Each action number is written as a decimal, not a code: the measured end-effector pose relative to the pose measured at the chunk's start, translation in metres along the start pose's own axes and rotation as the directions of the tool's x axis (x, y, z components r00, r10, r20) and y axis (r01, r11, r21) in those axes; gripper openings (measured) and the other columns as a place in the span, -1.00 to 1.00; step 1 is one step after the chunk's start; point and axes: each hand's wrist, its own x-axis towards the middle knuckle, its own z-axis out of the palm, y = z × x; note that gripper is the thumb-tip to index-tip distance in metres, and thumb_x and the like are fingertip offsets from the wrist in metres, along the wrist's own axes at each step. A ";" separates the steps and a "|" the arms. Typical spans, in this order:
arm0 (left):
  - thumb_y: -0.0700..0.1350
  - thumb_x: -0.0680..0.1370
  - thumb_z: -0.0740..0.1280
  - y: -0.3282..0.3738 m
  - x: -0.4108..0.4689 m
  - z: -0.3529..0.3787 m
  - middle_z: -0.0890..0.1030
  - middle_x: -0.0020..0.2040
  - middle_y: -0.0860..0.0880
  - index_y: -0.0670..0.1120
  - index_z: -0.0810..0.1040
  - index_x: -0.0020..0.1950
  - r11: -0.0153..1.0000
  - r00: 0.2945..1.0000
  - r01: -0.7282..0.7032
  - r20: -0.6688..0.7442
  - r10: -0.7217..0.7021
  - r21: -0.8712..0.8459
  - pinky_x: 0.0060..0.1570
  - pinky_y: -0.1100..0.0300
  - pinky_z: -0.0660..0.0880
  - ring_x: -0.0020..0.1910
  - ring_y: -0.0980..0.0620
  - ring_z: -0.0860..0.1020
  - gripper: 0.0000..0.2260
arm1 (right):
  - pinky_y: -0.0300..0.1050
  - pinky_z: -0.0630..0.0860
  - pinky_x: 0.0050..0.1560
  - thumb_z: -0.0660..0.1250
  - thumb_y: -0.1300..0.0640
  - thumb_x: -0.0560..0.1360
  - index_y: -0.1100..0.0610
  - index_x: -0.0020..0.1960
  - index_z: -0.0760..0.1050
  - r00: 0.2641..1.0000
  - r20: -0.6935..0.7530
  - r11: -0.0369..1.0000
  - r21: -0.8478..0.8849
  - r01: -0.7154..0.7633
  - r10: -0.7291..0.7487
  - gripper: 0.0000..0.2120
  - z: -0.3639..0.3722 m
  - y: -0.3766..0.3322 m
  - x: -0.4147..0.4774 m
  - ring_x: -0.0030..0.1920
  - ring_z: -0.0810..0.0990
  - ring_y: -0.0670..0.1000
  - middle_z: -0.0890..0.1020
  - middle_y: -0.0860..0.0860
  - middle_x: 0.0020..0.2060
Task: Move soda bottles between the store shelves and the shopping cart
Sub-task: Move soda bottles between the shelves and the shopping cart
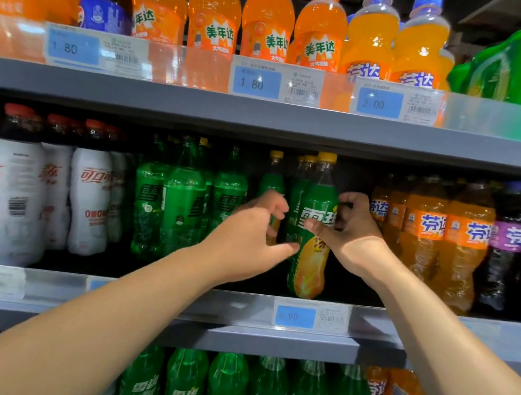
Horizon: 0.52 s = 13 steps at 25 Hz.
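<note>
Yellow-capped green bottle [318, 198] upright at front of middle shelf [239, 306]. Right hand [356, 238] grips it: thumb across label, fingers curled round its right side. Left hand [247, 238] fingers loosely curled, holding nothing, thumb tip at bottle.

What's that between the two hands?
A yellow-capped green soda bottle stands on the shelf between the left hand and the right hand, seen in the head view.

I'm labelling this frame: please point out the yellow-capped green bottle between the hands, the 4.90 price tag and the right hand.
yellow-capped green bottle [317, 201]: head view, green shoulder above label.
4.90 price tag [295, 316]: head view, blue price panel.
right hand [354, 240]: head view, back of hand.
</note>
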 end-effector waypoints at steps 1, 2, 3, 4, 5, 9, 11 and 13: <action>0.18 0.42 0.51 0.003 0.014 0.007 0.53 0.11 0.19 0.17 0.32 0.20 0.990 0.989 0.128 0.083 -0.123 -0.058 -0.06 0.21 0.57 -0.06 0.21 0.60 -0.51 | -0.32 0.60 -0.17 0.62 -0.01 0.36 -0.08 0.24 0.24 1.000 0.007 1.000 0.011 0.008 -0.008 -0.34 -0.001 0.001 -0.001 -0.04 0.69 -0.21 0.68 -0.13 0.02; 0.19 0.38 0.55 0.004 0.027 0.013 0.53 0.12 0.21 0.19 0.31 0.25 0.973 0.978 0.193 0.111 -0.179 -0.125 0.04 0.15 0.58 -0.02 0.18 0.61 -0.43 | -0.31 0.62 -0.15 0.62 0.00 0.37 -0.08 0.24 0.25 1.000 0.024 0.999 0.034 0.010 -0.011 -0.36 -0.004 0.002 -0.002 -0.04 0.70 -0.21 0.67 -0.12 0.04; 0.18 0.34 0.58 0.004 0.037 0.016 0.55 0.12 0.22 0.19 0.32 0.29 0.958 0.975 0.209 0.119 -0.188 -0.198 0.13 0.07 0.58 0.02 0.15 0.62 -0.36 | -0.30 0.63 -0.13 0.61 0.01 0.38 -0.11 0.23 0.28 0.999 0.045 0.998 0.057 0.008 -0.011 -0.39 -0.008 0.002 -0.003 -0.04 0.70 -0.22 0.66 -0.13 0.05; 0.16 0.31 0.61 0.003 0.044 0.019 0.56 0.13 0.20 0.18 0.32 0.33 0.942 0.978 0.200 0.115 -0.175 -0.269 0.18 0.00 0.56 0.06 0.11 0.62 -0.30 | -0.30 0.63 -0.13 0.60 0.04 0.39 -0.15 0.20 0.31 0.998 0.065 0.997 0.082 -0.001 -0.005 -0.44 -0.014 0.003 -0.005 -0.03 0.69 -0.24 0.65 -0.15 0.07; 0.13 0.27 0.63 0.001 0.048 0.019 0.58 0.15 0.16 0.19 0.32 0.35 0.927 0.981 0.189 0.102 -0.164 -0.324 0.20 -0.06 0.56 0.07 0.06 0.64 -0.25 | -0.28 0.63 -0.15 0.59 0.10 0.40 -0.19 0.17 0.34 0.996 0.089 0.994 0.112 -0.018 0.008 -0.47 -0.021 0.003 -0.007 -0.03 0.70 -0.24 0.65 -0.15 0.09; -0.07 0.30 0.66 -0.008 0.054 0.027 0.61 0.22 -0.01 0.14 0.35 0.37 0.876 0.987 0.157 0.098 -0.125 -0.457 0.09 -0.11 0.63 -0.02 -0.06 0.71 -0.25 | -0.06 0.70 -0.14 0.63 0.24 0.33 -0.19 0.13 0.42 0.979 0.191 0.989 0.114 -0.098 0.075 -0.42 -0.038 0.008 -0.015 -0.03 0.74 -0.07 0.70 -0.10 0.03; -0.19 0.39 0.61 -0.012 0.056 0.031 0.59 0.30 -0.07 0.07 0.31 0.45 0.836 0.985 0.162 0.132 -0.108 -0.524 0.04 0.02 0.65 -0.04 -0.04 0.73 -0.26 | -0.01 0.72 -0.15 0.65 0.22 0.33 -0.21 0.08 0.42 0.981 0.159 0.993 0.018 -0.117 0.113 -0.43 -0.033 0.008 -0.015 -0.05 0.74 -0.02 0.70 -0.13 0.00; -0.23 0.45 0.56 -0.015 0.059 0.037 0.57 0.35 -0.08 0.02 0.25 0.52 0.818 0.982 0.175 0.153 -0.108 -0.547 0.06 0.12 0.63 -0.01 0.01 0.72 -0.25 | 0.01 0.72 -0.15 0.64 0.19 0.34 -0.21 0.07 0.41 0.987 0.102 0.991 -0.059 -0.120 0.126 -0.45 -0.028 0.008 -0.011 -0.04 0.72 -0.02 0.68 -0.14 0.03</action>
